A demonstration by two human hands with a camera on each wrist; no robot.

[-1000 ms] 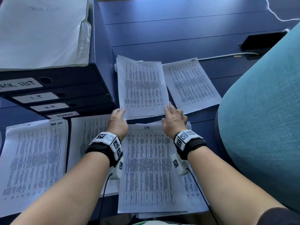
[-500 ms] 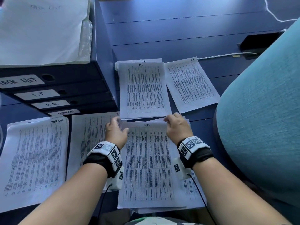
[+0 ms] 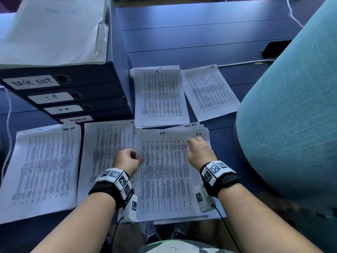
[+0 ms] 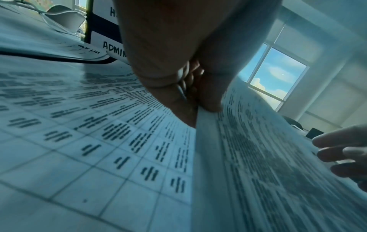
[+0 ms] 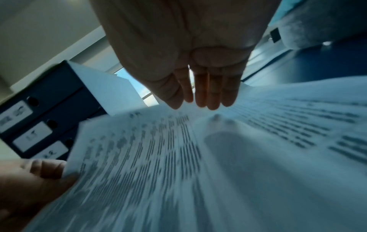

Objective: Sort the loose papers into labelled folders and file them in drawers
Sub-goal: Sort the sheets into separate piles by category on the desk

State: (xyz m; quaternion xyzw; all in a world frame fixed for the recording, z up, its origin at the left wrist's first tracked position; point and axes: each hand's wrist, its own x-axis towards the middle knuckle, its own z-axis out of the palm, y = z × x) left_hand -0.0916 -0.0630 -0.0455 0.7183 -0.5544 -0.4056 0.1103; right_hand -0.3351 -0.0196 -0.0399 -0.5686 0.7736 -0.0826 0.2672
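Pinching the top sheet (image 3: 164, 172) edge, left hand (image 3: 125, 159); right hand (image 3: 199, 152) flat above.

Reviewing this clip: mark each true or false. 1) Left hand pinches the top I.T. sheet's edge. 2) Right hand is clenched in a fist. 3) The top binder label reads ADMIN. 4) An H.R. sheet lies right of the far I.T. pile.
1) True: the left hand pinches the white printed I.T. sheet.
2) False: the right hand has straight fingers.
3) False: the top dark-blue binder label reads TACK LIST.
4) True: the H.R. sheet lies there.
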